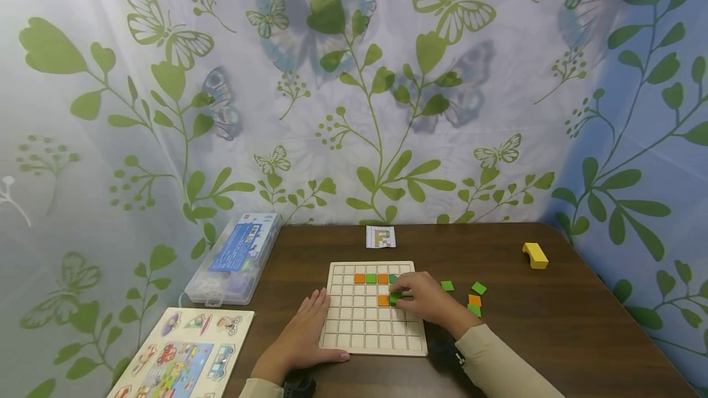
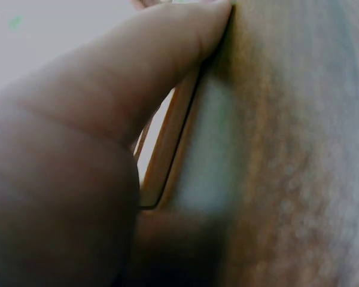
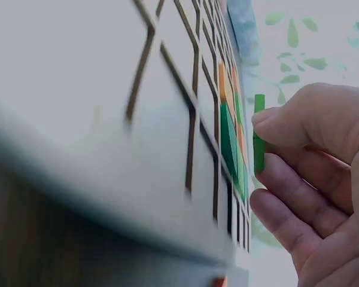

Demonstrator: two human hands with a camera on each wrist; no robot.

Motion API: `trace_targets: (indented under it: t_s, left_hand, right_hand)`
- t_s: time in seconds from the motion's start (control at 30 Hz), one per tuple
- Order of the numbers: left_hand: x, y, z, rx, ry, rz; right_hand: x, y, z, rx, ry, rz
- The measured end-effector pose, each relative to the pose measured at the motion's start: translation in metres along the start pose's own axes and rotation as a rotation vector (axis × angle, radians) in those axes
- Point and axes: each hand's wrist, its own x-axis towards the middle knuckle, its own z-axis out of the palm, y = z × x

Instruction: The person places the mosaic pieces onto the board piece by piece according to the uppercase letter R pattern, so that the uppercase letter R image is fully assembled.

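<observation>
A pale wooden grid board [image 1: 348, 327] lies on the table. My left hand [image 1: 301, 336] rests along its left edge with fingers extended and thumb at the near corner; the left wrist view shows the thumb [image 2: 125, 66] against the board's side. My right hand [image 1: 423, 296] is over the board's right part. Between thumb and fingers it pinches a thin green square tile [image 3: 259, 104], seen edge-on and apart from the board in the right wrist view. Near it lie an orange tile [image 1: 383, 301] and a far row of orange [image 1: 359, 278] and green [image 1: 371, 278] tiles, partly hidden by the hand.
Several loose green and orange tiles [image 1: 474, 310] lie right of the board. A printed pattern card [image 1: 380, 237] is behind it, and a yellow arch block [image 1: 535, 255] sits far right. On the left are a clear plastic case [image 1: 232, 263] and a picture puzzle board [image 1: 243, 324].
</observation>
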Motion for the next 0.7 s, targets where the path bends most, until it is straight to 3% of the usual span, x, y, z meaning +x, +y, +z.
trace_targets:
  t_s: [0.2, 0.47, 0.7]
  left_hand:
    - [-0.001, -0.003, 0.003, 0.002, -0.005, -0.014]
    - [-0.001, -0.004, 0.004, 0.009, -0.001, -0.009]
    - [-0.001, -0.005, 0.005, 0.002, -0.008, -0.012]
  right_hand:
    - [0.017, -0.010, 0.016, -0.068, -0.049, -0.037]
    - [0.032, -0.019, 0.028, -0.045, -0.066, -0.091]
    - [0.037, -0.021, 0.036, -0.099, -0.122, -0.027]
